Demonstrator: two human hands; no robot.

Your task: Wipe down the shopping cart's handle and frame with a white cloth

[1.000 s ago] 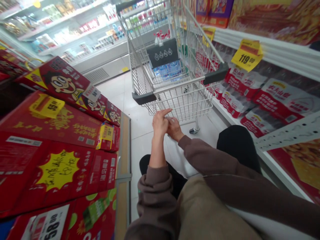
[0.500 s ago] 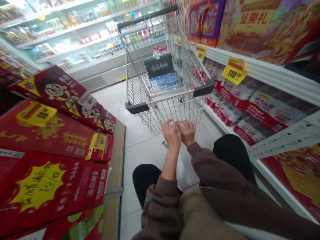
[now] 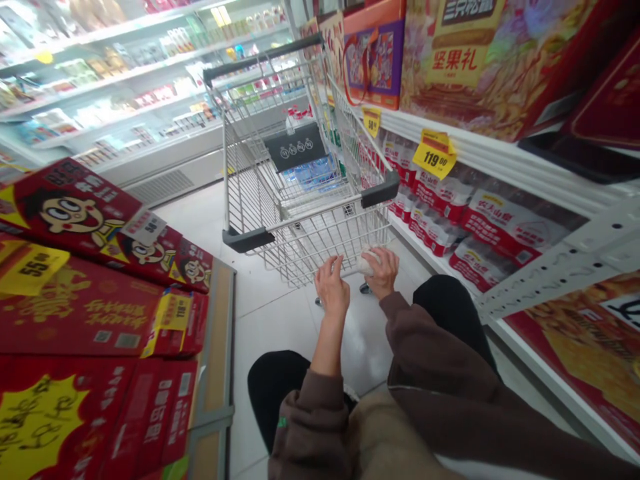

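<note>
My right hand (image 3: 384, 272) is shut on a small crumpled white item (image 3: 367, 262), possibly tissue or plastic; the picture does not settle what it is. My left hand (image 3: 331, 287) is beside it with curled, parted fingers, holding nothing. Both hands are just behind the near end of a wire shopping cart (image 3: 305, 220) and look apart from its basket. Packs of bottled water (image 3: 309, 177) lie in the cart, partly hidden by a black hanging sign (image 3: 295, 147).
Stacked red snack boxes (image 3: 95, 267) line the left of the aisle. Right-hand shelving (image 3: 500, 153) holds red-and-white packs and a yellow price tag (image 3: 435, 153). Refrigerated cases (image 3: 115, 100) stand at the back. The tiled floor (image 3: 270, 333) runs between them.
My left hand has come away from the white item, leaving it in my right hand. The cart sits further left and higher in the view, and more of the right shelving shows.
</note>
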